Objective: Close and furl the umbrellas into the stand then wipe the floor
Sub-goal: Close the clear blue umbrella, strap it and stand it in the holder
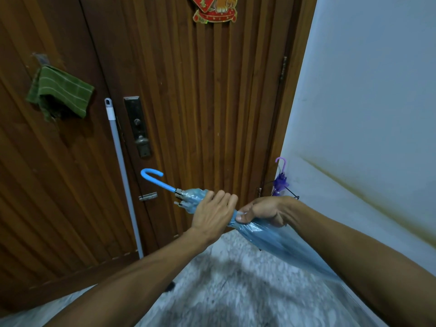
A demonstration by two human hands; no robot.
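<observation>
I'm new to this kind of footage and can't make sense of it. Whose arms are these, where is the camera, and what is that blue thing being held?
There is no machine here: a person wears a wide-angle camera on the head, looking forward and down, so the arms reaching in from the bottom are the person's own. That lens also bends straight lines.

Both hands grip a closed blue umbrella. The left hand wraps around the canopy near the curved blue handle, and the right hand pinches the gathered canopy just beside it, as if furling it.

Ahead is a brown wooden door. A green cloth hangs on it, and a grey pole leans against it. A purple umbrella stands by the white wall at right. Below is a speckled floor.
</observation>
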